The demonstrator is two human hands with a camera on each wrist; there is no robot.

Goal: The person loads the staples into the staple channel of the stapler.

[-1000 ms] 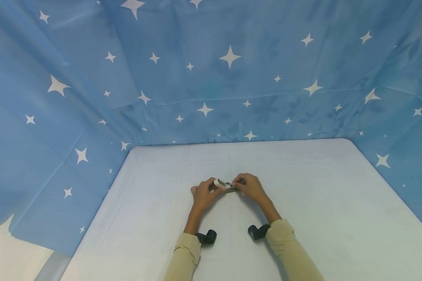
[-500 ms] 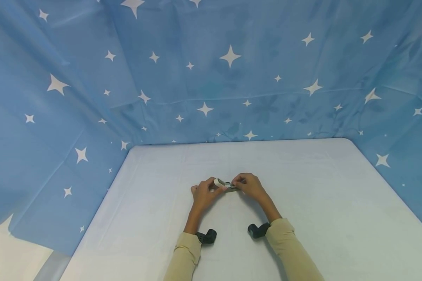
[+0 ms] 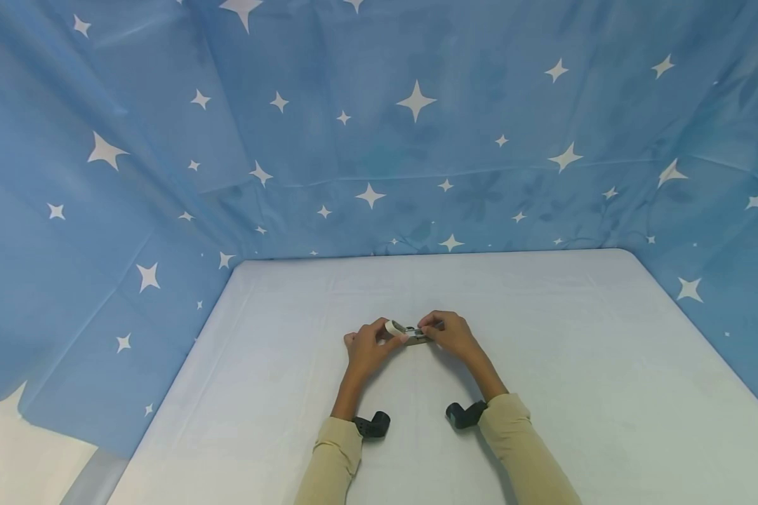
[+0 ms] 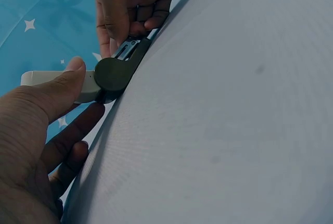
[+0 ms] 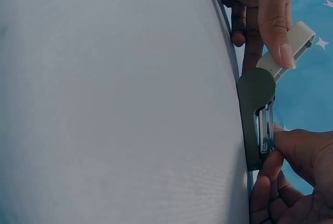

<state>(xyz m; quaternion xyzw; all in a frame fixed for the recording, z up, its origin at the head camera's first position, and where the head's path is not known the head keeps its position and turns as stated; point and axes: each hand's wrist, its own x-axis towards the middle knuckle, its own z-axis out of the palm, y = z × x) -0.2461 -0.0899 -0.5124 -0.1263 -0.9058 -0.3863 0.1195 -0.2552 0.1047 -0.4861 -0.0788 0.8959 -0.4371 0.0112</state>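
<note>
A small stapler (image 3: 394,328) with its white top arm swung up is between both hands on the table. In the left wrist view, its dark green base (image 4: 112,74) and metal staple rail (image 4: 126,49) show. My left hand (image 3: 366,351) grips the stapler by the hinge end, the thumb on the white arm (image 5: 300,37). At the other end, my right hand (image 3: 453,338) pinches the tip of the rail and base between thumb and forefinger. Whether staples lie in the rail or under the right fingertips is too small to tell.
The white-covered table (image 3: 290,301) spreads out around both hands. A blue curtain with white stars (image 3: 379,140) hangs behind it and along its sides. Each wrist carries a black camera mount, the left one (image 3: 374,425) and the right one (image 3: 462,416).
My right fingertips have slid slightly right along the stapler, and a little more of the metal rail shows. My left hand stays put.
</note>
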